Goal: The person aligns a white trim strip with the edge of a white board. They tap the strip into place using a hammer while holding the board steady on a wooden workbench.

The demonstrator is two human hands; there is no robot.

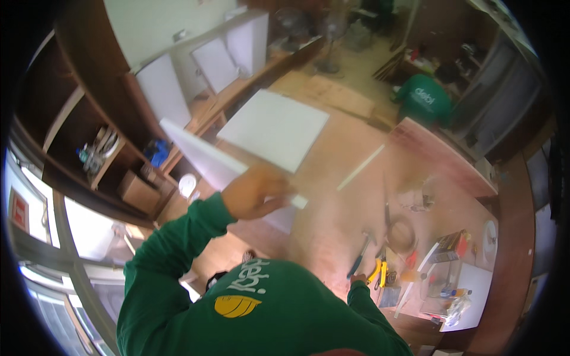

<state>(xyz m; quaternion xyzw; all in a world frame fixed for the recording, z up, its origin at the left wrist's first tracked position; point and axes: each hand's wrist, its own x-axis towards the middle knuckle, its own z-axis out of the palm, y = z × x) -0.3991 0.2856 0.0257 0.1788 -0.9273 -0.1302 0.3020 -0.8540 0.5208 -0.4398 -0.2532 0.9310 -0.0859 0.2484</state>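
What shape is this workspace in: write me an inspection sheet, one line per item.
Surface: brown table, with a flat white board and thin white strip lying on it.
Job's things: tilted white board, held up at the table's left side.
Clutter: hammer, yellow-handled pliers and dark box, toward the right.
Hands: left hand grips the tilted white board; right hand is by the hammer's handle, grip unclear.
Cables: nothing seen.
Surroundings: another person in green beyond the table.

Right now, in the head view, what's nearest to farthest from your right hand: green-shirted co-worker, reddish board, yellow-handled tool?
1. Yellow-handled tool, right of the right hand.
2. Reddish board, upper right.
3. Green-shirted co-worker, beyond the board.
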